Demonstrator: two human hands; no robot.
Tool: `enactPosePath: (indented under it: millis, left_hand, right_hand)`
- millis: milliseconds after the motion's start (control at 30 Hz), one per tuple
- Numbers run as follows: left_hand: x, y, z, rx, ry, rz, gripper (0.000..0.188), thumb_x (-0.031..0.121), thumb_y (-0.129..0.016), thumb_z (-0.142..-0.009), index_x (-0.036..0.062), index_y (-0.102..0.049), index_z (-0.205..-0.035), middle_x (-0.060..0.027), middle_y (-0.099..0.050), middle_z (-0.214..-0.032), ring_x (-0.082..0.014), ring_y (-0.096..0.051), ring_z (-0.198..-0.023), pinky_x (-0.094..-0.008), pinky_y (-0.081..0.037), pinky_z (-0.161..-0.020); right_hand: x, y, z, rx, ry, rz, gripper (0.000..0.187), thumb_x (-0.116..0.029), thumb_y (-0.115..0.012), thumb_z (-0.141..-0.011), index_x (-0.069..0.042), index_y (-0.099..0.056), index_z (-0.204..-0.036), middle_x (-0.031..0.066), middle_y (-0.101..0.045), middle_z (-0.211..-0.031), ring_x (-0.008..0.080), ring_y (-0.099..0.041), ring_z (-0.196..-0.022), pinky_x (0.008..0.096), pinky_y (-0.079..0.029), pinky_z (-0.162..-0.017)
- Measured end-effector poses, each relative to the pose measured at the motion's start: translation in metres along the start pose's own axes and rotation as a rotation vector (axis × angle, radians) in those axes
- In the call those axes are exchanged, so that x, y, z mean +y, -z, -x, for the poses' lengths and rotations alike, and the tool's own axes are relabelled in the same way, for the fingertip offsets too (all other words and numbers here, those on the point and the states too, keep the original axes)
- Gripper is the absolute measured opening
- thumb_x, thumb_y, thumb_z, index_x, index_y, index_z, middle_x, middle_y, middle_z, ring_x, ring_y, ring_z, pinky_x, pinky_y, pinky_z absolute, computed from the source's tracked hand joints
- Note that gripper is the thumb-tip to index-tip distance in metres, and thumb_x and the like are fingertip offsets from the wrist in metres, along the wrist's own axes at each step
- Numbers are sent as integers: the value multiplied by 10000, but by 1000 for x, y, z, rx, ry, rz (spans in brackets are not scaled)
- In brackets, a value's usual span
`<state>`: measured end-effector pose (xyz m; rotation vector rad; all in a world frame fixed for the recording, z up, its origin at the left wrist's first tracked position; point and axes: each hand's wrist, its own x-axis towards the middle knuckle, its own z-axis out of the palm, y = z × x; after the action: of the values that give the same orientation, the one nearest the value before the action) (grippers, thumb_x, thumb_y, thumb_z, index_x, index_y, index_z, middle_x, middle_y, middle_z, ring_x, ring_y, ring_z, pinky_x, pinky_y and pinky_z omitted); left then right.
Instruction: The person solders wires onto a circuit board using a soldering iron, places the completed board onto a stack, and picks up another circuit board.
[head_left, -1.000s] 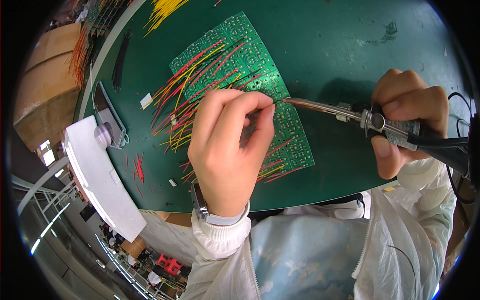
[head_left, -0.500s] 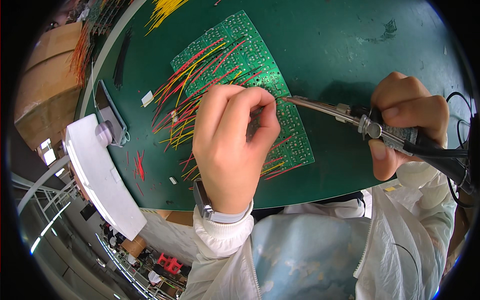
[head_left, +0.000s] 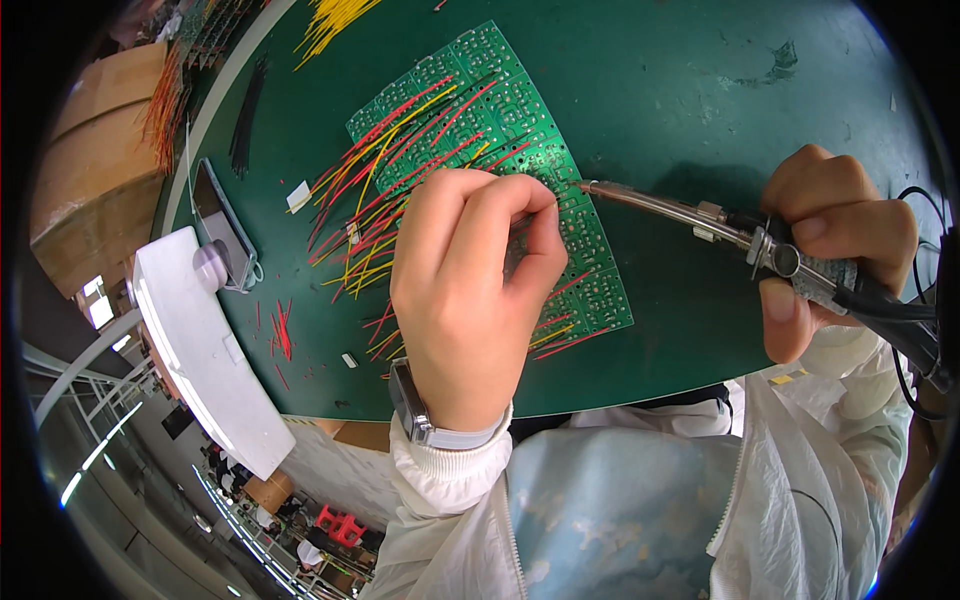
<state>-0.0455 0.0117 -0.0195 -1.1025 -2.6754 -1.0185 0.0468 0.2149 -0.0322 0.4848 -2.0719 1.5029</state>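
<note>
Place: electronics assembly workshop.
Bench: dark green work mat (head_left: 700,90).
Work: green printed circuit board panel (head_left: 500,90), red and yellow cut wire leads (head_left: 400,150), metal-tipped soldering iron (head_left: 700,215).
Clothing: white work coat (head_left: 800,480).

The circuit board (head_left: 520,150) lies on the mat (head_left: 700,100), and everything else is placed from it. Wires (head_left: 400,170) lie across the board and spill off its left edge. The left hand (head_left: 470,290) rests on the board's near half. The soldering iron (head_left: 680,212) reaches in from the board's right, its tip at the board's right edge, with the right hand (head_left: 830,240) farther right. Left of the board lie a phone (head_left: 222,225) and a lamp (head_left: 200,350). Behind the board, more loose wires (head_left: 335,18) lie.
</note>
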Motion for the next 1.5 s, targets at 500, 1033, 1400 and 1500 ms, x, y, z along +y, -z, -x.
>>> enactPosePath:
  millis: [500, 1033, 1400, 1500]
  left_hand:
    - [-179, 98, -103, 69, -83, -468, 220, 111, -620, -824, 21, -602, -1025, -71, -625, -930, -123, -589, -803, -234, -456, -759]
    - [-144, 96, -94, 176, -37, -238, 82, 69, -631, -777, 13, -636, -836, -79, -643, -876, -164, -606, -744, -276, -471, -693]
    - [6, 25, 24, -167, -33, 88, 226, -118, -616, -690, -3, -548, -873, -93, -531, -784, -233, -547, -654, -339, -442, -561]
    - [4, 17, 30, -117, 27, 134, 246, -128, -622, -676, 1, -550, -872, -83, -514, -763, -210, -533, -621, -313, -430, -517]
  right_hand:
    - [6, -4, -4, 88, 25, 86, 342, -114, -664, -707, -20, -391, -891, 115, -453, -706, 154, -411, -546, 267, -350, -489]
    - [7, -2, -4, 105, -3, 71, 340, -102, -655, -692, -23, -388, -886, 119, -460, -703, 151, -415, -547, 262, -359, -487]
    - [-7, 5, 17, 101, -144, -31, 379, -195, -671, -694, -41, -377, -876, 97, -434, -691, 143, -398, -533, 249, -313, -472]
    - [-9, 5, 21, 46, -132, -72, 376, -190, -669, -689, -44, -376, -875, 89, -431, -686, 136, -386, -529, 251, -318, -465]
